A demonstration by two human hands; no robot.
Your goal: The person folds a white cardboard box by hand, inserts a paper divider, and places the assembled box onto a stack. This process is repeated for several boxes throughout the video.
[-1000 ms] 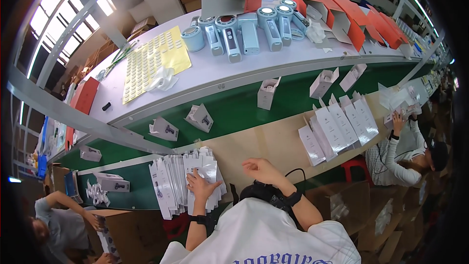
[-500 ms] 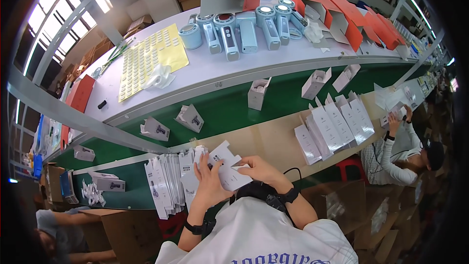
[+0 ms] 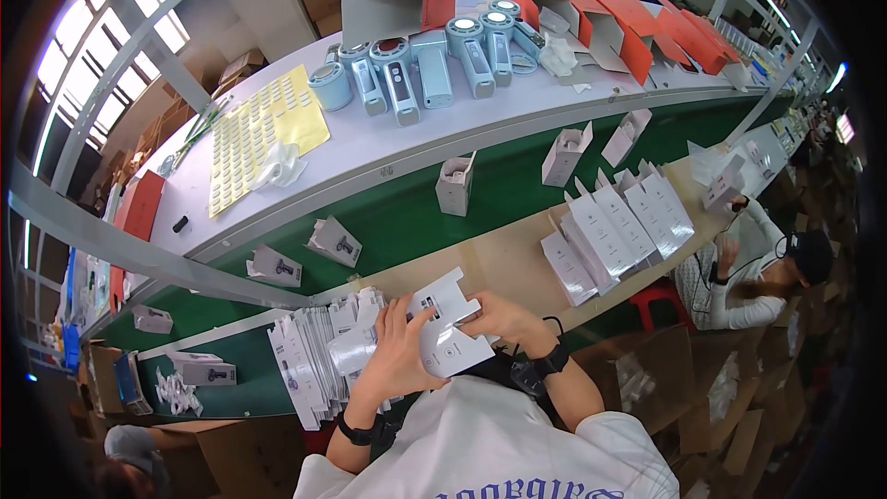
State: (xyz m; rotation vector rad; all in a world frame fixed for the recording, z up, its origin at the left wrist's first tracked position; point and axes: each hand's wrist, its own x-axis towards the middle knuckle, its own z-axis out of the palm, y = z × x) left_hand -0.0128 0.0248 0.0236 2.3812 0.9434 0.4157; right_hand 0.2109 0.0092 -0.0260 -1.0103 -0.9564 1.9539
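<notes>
the left hand (image 3: 393,351) is gripping the left edge of a flat white carton (image 3: 448,328), fingers curled over the card with the thumb on its face. the right hand (image 3: 499,317) is pinching the carton's right edge, fingers bent and closed on a flap. the carton is being held just above the near edge of the bench (image 3: 499,259), in front of the person's chest, unfolded and tilted, with a tab sticking up at its top. both wrists are wearing dark bands.

just left of the left hand, a stack of flat white cartons (image 3: 309,360) is lying fanned out on the bench, touching or nearly touching the hand; exact contact cannot be told.

further right on the bench, a row of flat cartons (image 3: 610,231) is leaning overlapped, well apart from the hands.

beyond the bench, a green belt (image 3: 407,212) is carrying folded white boxes: one upright box (image 3: 455,183) straight ahead, two tilted boxes (image 3: 571,153) to its right, and lying boxes (image 3: 333,240) to its left.

above the belt, a pale shelf (image 3: 370,143) is holding a yellow sticker sheet (image 3: 254,134), a crumpled white cloth (image 3: 279,166) on its lower edge, and a row of light blue handheld devices (image 3: 416,79). red and white open boxes (image 3: 628,23) are standing at the shelf's far right.

at the right rim, another person in a white sleeve (image 3: 748,263) is sitting at the same line. at the lower left, a second person's head (image 3: 125,457) is showing partly.
</notes>
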